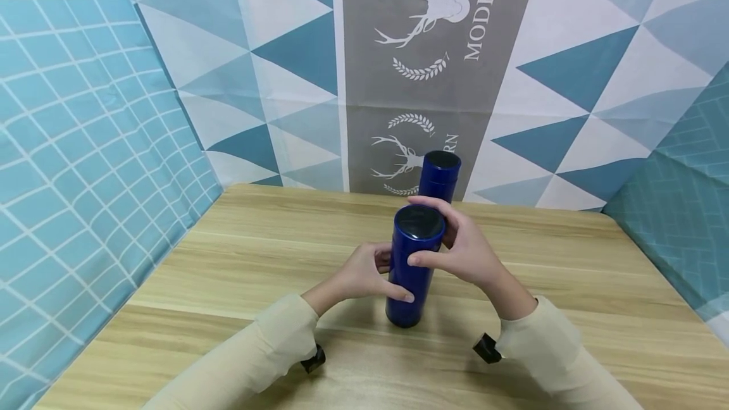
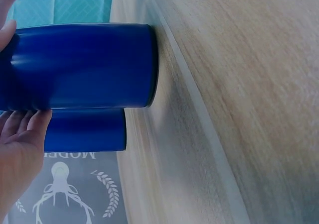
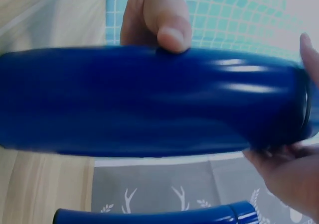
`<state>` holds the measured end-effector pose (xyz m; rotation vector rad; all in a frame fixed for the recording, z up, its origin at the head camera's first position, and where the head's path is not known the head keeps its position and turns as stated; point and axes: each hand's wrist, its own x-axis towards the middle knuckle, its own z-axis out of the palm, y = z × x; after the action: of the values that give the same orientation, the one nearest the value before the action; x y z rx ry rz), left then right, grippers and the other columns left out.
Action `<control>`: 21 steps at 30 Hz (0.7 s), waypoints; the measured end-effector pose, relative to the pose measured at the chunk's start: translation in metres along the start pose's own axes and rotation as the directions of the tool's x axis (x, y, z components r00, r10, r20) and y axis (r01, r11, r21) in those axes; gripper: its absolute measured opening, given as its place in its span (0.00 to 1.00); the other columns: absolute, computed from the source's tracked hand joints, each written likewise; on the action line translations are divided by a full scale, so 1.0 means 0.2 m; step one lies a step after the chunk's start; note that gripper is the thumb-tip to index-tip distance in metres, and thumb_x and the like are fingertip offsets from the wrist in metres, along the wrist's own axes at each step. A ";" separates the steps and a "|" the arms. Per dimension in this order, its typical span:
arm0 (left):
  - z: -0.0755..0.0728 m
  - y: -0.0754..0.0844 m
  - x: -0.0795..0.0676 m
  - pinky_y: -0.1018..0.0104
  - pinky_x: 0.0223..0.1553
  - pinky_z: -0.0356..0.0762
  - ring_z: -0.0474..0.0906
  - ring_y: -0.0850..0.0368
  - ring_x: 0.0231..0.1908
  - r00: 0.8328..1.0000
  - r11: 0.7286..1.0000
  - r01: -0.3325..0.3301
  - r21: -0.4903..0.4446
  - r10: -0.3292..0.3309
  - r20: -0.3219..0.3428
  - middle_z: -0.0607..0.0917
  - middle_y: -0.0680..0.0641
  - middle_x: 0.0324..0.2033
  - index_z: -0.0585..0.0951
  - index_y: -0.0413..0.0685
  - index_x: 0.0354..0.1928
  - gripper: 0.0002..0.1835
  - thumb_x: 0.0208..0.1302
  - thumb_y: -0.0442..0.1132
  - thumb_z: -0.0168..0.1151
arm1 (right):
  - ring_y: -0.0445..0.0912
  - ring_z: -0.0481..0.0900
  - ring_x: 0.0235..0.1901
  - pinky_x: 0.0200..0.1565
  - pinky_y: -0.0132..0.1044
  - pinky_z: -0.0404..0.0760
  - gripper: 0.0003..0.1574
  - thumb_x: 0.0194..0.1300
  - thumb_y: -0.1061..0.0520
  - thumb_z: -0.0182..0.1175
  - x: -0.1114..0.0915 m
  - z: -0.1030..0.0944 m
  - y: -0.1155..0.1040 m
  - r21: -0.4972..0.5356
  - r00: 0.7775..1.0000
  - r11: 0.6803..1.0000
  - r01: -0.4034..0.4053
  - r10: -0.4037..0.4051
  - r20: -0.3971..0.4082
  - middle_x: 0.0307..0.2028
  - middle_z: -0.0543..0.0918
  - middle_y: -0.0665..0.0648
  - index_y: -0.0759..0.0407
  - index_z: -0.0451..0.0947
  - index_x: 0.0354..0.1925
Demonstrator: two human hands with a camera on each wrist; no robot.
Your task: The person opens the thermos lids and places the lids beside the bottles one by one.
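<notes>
A glossy dark blue thermos flask [image 1: 418, 278] with a black top stands upright, or nearly so, between both hands. My left hand [image 1: 362, 272] grips its body around the middle, thumb across the near side and fingers behind. Around the upper part, my right hand [image 1: 468, 247] holds it just below the rim, its thumb in front. In the left wrist view the flask's base [image 2: 153, 67] shows close over the table. A second blue flask [image 1: 440, 179] with a dark top stands behind the first, partly hidden by it and by the right hand.
The wood-grain table [image 1: 256, 258] runs back to a wall cloth [image 1: 296, 81] with triangles and deer heads. Blue tiled cloth [image 1: 74, 144] borders the left side, teal cloth [image 1: 678, 207] the right. Dark wrist devices [image 1: 486, 348] sit under the sleeves.
</notes>
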<state>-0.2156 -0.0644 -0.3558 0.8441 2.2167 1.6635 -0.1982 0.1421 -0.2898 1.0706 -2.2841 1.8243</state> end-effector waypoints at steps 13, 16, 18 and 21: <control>0.00 -0.01 0.01 0.66 0.57 0.80 0.83 0.53 0.52 1.000 1.000 0.007 -0.005 -0.007 -0.001 0.84 0.41 0.52 0.77 0.41 0.57 0.35 0.41 0.32 0.77 | 0.61 0.79 0.55 0.55 0.37 0.82 0.43 0.50 0.64 0.73 -0.02 0.04 -0.05 -0.064 0.987 0.994 -0.088 0.078 -0.142 0.60 0.76 0.67 0.58 0.69 0.64; 0.00 0.00 0.00 0.66 0.57 0.79 0.82 0.54 0.53 1.000 1.000 0.009 -0.007 -0.009 0.002 0.84 0.42 0.52 0.77 0.41 0.57 0.35 0.42 0.33 0.77 | 0.60 0.80 0.55 0.55 0.37 0.82 0.44 0.49 0.65 0.73 -0.02 0.04 -0.06 -0.068 0.988 0.993 -0.095 0.086 -0.129 0.60 0.76 0.67 0.60 0.68 0.64; 0.00 -0.01 0.00 0.65 0.58 0.79 0.82 0.54 0.53 1.000 1.000 0.008 -0.003 -0.008 0.003 0.84 0.42 0.52 0.77 0.42 0.57 0.35 0.42 0.33 0.77 | 0.60 0.80 0.54 0.54 0.35 0.82 0.44 0.49 0.65 0.73 -0.02 0.03 -0.06 -0.075 0.989 0.992 -0.097 0.088 -0.116 0.60 0.76 0.67 0.61 0.68 0.64; -0.01 -0.01 0.00 0.65 0.58 0.79 0.82 0.54 0.53 1.000 1.000 0.009 0.003 -0.009 0.003 0.84 0.42 0.52 0.77 0.42 0.57 0.35 0.41 0.33 0.77 | 0.60 0.80 0.53 0.53 0.34 0.82 0.44 0.49 0.65 0.73 -0.01 0.01 -0.06 -0.072 0.992 0.993 -0.095 0.088 -0.091 0.60 0.76 0.67 0.61 0.68 0.64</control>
<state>-0.2172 -0.0650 -0.3565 0.8351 2.2185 1.6544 -0.1892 0.1398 -0.2818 0.8714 -2.3675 1.7605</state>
